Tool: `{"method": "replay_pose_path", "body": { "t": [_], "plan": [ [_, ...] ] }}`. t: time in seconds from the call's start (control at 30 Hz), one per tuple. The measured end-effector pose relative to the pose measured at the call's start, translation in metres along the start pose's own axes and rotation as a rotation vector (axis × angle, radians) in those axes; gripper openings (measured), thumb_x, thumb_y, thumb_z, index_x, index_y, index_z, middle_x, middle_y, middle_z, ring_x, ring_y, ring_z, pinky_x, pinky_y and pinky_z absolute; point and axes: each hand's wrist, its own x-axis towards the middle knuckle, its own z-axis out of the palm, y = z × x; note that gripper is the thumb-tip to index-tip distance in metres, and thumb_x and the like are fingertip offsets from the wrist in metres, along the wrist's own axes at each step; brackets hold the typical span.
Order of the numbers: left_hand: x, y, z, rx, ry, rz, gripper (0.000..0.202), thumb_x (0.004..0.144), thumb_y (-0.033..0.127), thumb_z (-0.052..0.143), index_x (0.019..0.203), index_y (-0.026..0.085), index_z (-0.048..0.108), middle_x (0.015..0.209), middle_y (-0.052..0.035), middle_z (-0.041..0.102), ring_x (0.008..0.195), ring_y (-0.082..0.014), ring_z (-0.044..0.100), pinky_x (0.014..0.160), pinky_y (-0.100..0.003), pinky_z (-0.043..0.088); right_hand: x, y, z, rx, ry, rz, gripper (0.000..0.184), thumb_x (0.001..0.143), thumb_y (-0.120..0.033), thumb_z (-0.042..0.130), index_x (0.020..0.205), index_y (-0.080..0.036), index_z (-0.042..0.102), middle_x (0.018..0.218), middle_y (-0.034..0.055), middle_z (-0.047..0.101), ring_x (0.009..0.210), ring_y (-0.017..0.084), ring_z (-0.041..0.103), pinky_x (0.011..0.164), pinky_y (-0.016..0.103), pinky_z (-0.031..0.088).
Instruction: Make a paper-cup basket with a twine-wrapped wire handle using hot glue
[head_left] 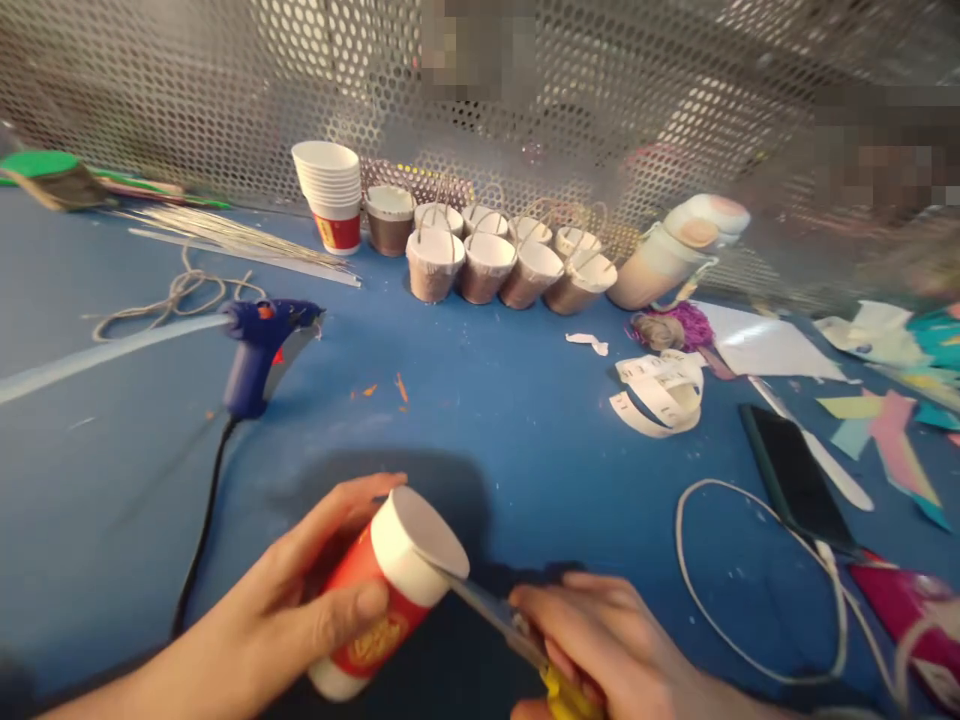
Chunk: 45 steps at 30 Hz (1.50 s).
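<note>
My left hand (pixel 300 600) is wrapped round a red and white paper cup (pixel 390 585), held on its side with the white base pointing away from me. My right hand (pixel 607 650) is closed on a pair of scissors (pixel 510 625) with yellow handles. The scissor blades touch the edge of the cup's base. Both hands are low in the view, just above the blue table (pixel 487 420).
A blue glue gun (pixel 259 350) with a black cord stands at the left. A stack of white cups (pixel 330 190) and several brown-wrapped cups (pixel 487 262) line the mesh wall. A tape roll (pixel 664 395), a dark phone (pixel 795 475), a white cable and coloured paper scraps lie at the right.
</note>
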Motion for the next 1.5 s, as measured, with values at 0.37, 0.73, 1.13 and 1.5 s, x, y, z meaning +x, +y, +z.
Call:
{"method": "replay_pose_path", "body": {
  "t": [0.37, 0.73, 1.13, 1.5],
  "plan": [
    [-0.015, 0.032, 0.020, -0.033, 0.095, 0.214, 0.063, 0.075, 0.049, 0.068, 0.130, 0.026, 0.047, 0.102, -0.0048, 0.067, 0.076, -0.0176, 0.064, 0.062, -0.024, 0.047, 0.005, -0.003, 0.019, 0.002, 0.130, -0.038, 0.031, 0.088, -0.044, 0.054, 0.095, -0.014, 0.060, 0.059, -0.0046, 0.044, 0.050, 0.009, 0.035, 0.048, 0.022, 0.032],
    [-0.010, 0.042, 0.024, 0.025, 0.023, 0.225, 0.061, 0.077, 0.047, 0.068, 0.129, 0.023, 0.046, 0.098, -0.0040, 0.067, 0.077, -0.0154, 0.062, 0.065, -0.024, 0.047, -0.005, -0.011, 0.007, 0.194, -0.033, 0.130, 0.032, 0.089, -0.046, 0.050, 0.098, -0.015, 0.055, 0.061, -0.0061, 0.038, 0.052, 0.008, 0.035, 0.049, 0.021, 0.031],
    [-0.002, 0.039, 0.022, 0.173, 0.095, 0.225, 0.066, 0.074, 0.052, 0.066, 0.129, 0.022, 0.047, 0.101, -0.0044, 0.066, 0.080, -0.0190, 0.063, 0.064, -0.027, 0.049, 0.000, -0.019, 0.004, 0.284, -0.057, 0.283, 0.035, 0.087, -0.047, 0.054, 0.101, -0.015, 0.058, 0.059, -0.0073, 0.034, 0.053, 0.009, 0.029, 0.049, 0.022, 0.029],
    [0.004, 0.027, 0.019, 0.385, 0.126, 0.373, 0.059, 0.077, 0.050, 0.063, 0.126, 0.022, 0.049, 0.109, -0.0055, 0.065, 0.096, -0.0229, 0.062, 0.076, -0.028, 0.051, -0.004, -0.019, 0.014, 0.208, -0.022, 0.292, 0.034, 0.087, -0.048, 0.054, 0.102, -0.018, 0.059, 0.062, -0.0049, 0.049, 0.050, 0.008, 0.029, 0.045, 0.020, 0.030]
  ]
}}
